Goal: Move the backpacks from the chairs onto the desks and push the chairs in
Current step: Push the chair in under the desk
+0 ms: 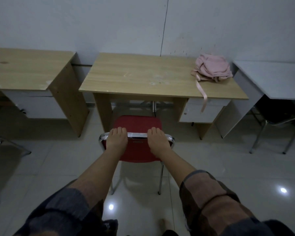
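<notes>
backpack (pixel 212 68) on desk (pixel 143 77) | l hand (pixel 117 139) + r hand (pixel 157 140) grip chair (pixel 137 124) back (thumbs hidden)

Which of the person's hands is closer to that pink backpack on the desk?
The right hand. It grips the red chair's chrome back rail on the side toward the pink backpack, which lies at the desk's far right corner. The left hand grips the same rail further from it.
</notes>
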